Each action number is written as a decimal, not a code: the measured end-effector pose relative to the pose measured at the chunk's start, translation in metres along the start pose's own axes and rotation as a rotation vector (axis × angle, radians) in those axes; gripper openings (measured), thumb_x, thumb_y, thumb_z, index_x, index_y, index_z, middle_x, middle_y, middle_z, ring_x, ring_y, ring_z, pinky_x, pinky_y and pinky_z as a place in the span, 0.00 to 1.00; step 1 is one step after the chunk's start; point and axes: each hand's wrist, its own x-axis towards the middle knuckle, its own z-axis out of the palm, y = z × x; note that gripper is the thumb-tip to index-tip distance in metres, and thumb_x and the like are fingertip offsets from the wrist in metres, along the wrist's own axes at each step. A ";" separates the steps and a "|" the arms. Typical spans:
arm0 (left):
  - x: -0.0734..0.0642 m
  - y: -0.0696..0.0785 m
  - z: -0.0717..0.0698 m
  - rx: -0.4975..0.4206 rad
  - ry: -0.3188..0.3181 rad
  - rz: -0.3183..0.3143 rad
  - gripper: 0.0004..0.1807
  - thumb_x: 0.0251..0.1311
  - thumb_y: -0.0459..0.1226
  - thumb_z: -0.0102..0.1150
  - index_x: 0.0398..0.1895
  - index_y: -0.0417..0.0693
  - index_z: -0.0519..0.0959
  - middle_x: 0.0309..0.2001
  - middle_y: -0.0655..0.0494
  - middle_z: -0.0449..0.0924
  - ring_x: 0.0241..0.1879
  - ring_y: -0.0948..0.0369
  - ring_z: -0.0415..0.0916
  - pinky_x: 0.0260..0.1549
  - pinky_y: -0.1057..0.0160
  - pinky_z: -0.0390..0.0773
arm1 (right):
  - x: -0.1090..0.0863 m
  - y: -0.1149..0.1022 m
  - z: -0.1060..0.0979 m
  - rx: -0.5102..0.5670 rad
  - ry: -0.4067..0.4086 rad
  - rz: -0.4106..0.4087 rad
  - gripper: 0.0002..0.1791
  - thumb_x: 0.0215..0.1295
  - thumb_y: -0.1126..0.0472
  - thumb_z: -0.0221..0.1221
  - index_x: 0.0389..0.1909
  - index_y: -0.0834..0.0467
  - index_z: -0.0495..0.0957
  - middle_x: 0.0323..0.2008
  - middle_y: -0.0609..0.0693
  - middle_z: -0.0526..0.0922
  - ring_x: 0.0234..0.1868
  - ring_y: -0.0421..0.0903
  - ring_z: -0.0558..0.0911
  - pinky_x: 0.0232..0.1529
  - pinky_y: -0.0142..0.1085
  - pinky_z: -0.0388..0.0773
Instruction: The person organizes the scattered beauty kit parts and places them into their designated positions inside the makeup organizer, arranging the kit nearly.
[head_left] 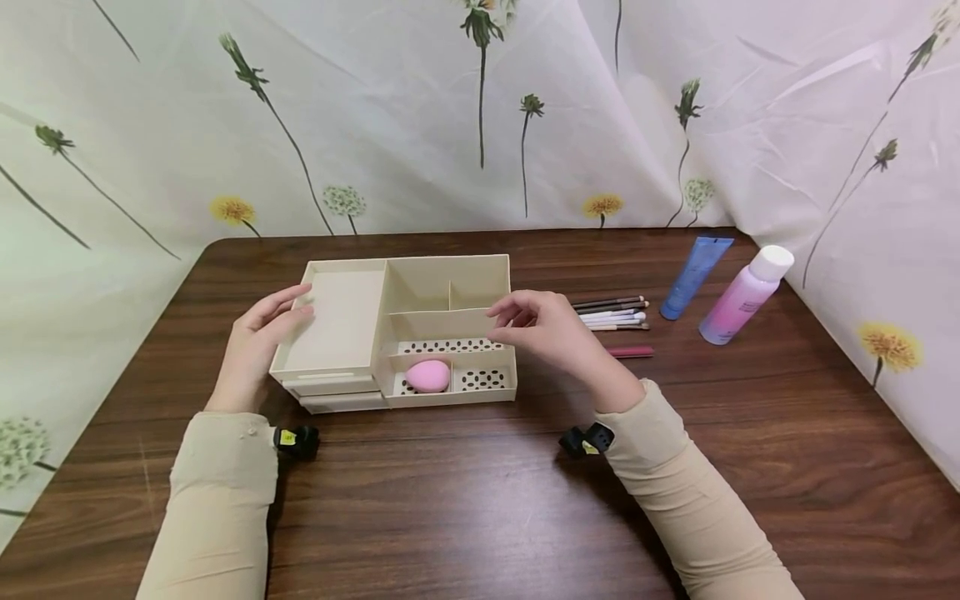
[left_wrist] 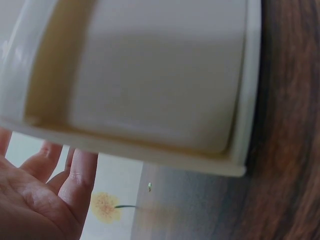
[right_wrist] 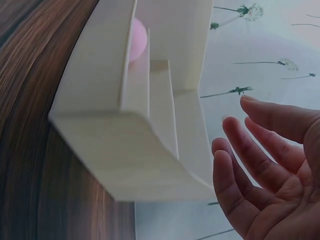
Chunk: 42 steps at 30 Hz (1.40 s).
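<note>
White cloth [head_left: 420, 100] w/ flower print covers the upper part of the head view & both sides. Below it lies the brown wood worktop [head_left: 480, 500], down to the lower edge. Beige sleeves [head_left: 225, 500] come in from lower left & lower right, each w/ a small black device [head_left: 297, 442] at the wrist.

The beige organizer box [head_left: 341, 321] stands on the worktop, left of frame centre: flat top tray at left, stepped compartments at right, some w/ black-dotted floor.

Left hand [head_left: 255, 346] is at the box's left wall; its fingers are fairly straight & reach over the rim. How firmly they press, I can't tell. Right hand [head_left: 547, 333] is above the box's right edge, fingers loosely bent, thumb well apart, holding nothing; contact w/ the wall can't be told.

At right, a pink-purple bottle [head_left: 744, 298] w/ white cap stands near a blue tube [head_left: 693, 279]. Makeup brushes [head_left: 613, 316] lie side by side btw. right hand & tube, a dark-red stick [head_left: 632, 352] just below. Pink egg-shaped sponge [head_left: 428, 377] sits in the front-row left compartment.
</note>
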 end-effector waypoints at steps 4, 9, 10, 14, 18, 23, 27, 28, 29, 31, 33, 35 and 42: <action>0.000 0.001 0.000 0.007 -0.004 0.004 0.24 0.61 0.45 0.67 0.62 0.60 0.79 0.49 0.73 0.76 0.55 0.71 0.66 0.51 0.73 0.62 | -0.002 0.008 -0.006 -0.013 0.019 -0.005 0.15 0.59 0.63 0.68 0.46 0.63 0.84 0.34 0.53 0.85 0.35 0.46 0.81 0.40 0.35 0.76; -0.001 0.002 0.000 0.008 -0.006 0.001 0.24 0.61 0.46 0.67 0.62 0.61 0.79 0.50 0.73 0.75 0.55 0.71 0.66 0.54 0.71 0.61 | -0.007 0.018 -0.016 -0.041 0.044 0.018 0.15 0.58 0.60 0.69 0.46 0.60 0.84 0.34 0.51 0.86 0.36 0.46 0.81 0.36 0.36 0.76; -0.001 0.002 0.000 0.009 -0.007 0.000 0.24 0.61 0.46 0.67 0.62 0.61 0.79 0.50 0.73 0.75 0.55 0.71 0.66 0.55 0.70 0.60 | -0.008 0.020 -0.018 -0.047 0.052 0.024 0.15 0.59 0.59 0.69 0.46 0.59 0.85 0.35 0.51 0.86 0.36 0.46 0.81 0.35 0.36 0.76; -0.001 0.002 -0.001 0.020 -0.017 -0.002 0.25 0.62 0.46 0.66 0.63 0.61 0.78 0.51 0.73 0.75 0.55 0.71 0.66 0.58 0.66 0.59 | -0.013 0.028 -0.026 -0.072 0.090 0.042 0.14 0.58 0.58 0.69 0.44 0.57 0.85 0.34 0.51 0.86 0.35 0.45 0.81 0.35 0.35 0.76; -0.001 0.002 -0.002 0.024 -0.023 -0.002 0.25 0.62 0.46 0.66 0.64 0.61 0.78 0.52 0.73 0.75 0.54 0.72 0.66 0.58 0.66 0.59 | -0.019 0.036 -0.035 -0.096 0.107 0.062 0.13 0.58 0.58 0.69 0.44 0.58 0.85 0.34 0.52 0.86 0.34 0.45 0.80 0.34 0.34 0.75; -0.001 0.000 -0.003 0.024 -0.021 -0.007 0.25 0.62 0.47 0.66 0.64 0.61 0.77 0.52 0.73 0.75 0.55 0.72 0.66 0.57 0.68 0.60 | -0.027 0.047 -0.051 -0.129 0.069 0.124 0.16 0.60 0.58 0.68 0.48 0.61 0.83 0.36 0.54 0.86 0.36 0.46 0.81 0.33 0.36 0.79; -0.001 0.001 -0.002 0.026 -0.026 0.003 0.25 0.62 0.46 0.66 0.64 0.61 0.77 0.53 0.73 0.75 0.55 0.72 0.66 0.57 0.67 0.59 | -0.034 0.055 -0.063 -0.185 0.061 0.127 0.18 0.60 0.58 0.68 0.49 0.63 0.82 0.36 0.54 0.86 0.36 0.46 0.82 0.34 0.34 0.78; -0.001 0.001 -0.002 0.026 -0.027 0.005 0.25 0.62 0.46 0.66 0.64 0.61 0.77 0.53 0.73 0.75 0.55 0.72 0.66 0.57 0.67 0.59 | -0.035 0.057 -0.065 -0.203 0.062 0.126 0.18 0.60 0.58 0.68 0.48 0.63 0.83 0.36 0.54 0.86 0.35 0.45 0.83 0.35 0.34 0.77; -0.001 0.001 -0.002 0.025 -0.029 0.007 0.25 0.62 0.46 0.66 0.64 0.61 0.77 0.54 0.72 0.75 0.55 0.71 0.66 0.57 0.67 0.59 | -0.036 0.059 -0.066 -0.213 0.061 0.129 0.18 0.60 0.58 0.69 0.48 0.63 0.83 0.36 0.53 0.86 0.35 0.44 0.82 0.35 0.34 0.76; -0.001 0.001 -0.001 0.031 -0.032 0.007 0.25 0.63 0.47 0.66 0.64 0.61 0.77 0.55 0.71 0.74 0.56 0.72 0.66 0.58 0.66 0.59 | -0.038 0.062 -0.068 -0.229 0.051 0.134 0.17 0.60 0.58 0.69 0.48 0.63 0.83 0.36 0.53 0.86 0.33 0.43 0.82 0.39 0.34 0.74; -0.001 0.002 0.000 0.037 -0.032 0.005 0.26 0.63 0.47 0.65 0.64 0.61 0.77 0.55 0.71 0.74 0.56 0.71 0.66 0.60 0.65 0.59 | -0.038 0.064 -0.070 -0.238 0.036 0.136 0.17 0.60 0.59 0.68 0.48 0.63 0.83 0.37 0.53 0.86 0.33 0.42 0.81 0.39 0.35 0.73; -0.002 0.002 0.000 0.053 -0.030 0.002 0.26 0.63 0.48 0.65 0.65 0.61 0.77 0.56 0.71 0.73 0.56 0.72 0.66 0.61 0.63 0.58 | -0.037 0.067 -0.073 -0.234 0.017 0.143 0.17 0.60 0.59 0.68 0.48 0.63 0.83 0.38 0.54 0.86 0.33 0.43 0.81 0.39 0.34 0.73; -0.004 0.001 -0.002 0.050 -0.018 -0.007 0.26 0.63 0.48 0.65 0.64 0.61 0.77 0.56 0.71 0.73 0.56 0.71 0.65 0.61 0.62 0.58 | -0.035 0.072 -0.078 -0.229 -0.049 0.153 0.17 0.58 0.61 0.70 0.46 0.63 0.83 0.39 0.56 0.86 0.36 0.45 0.81 0.37 0.32 0.75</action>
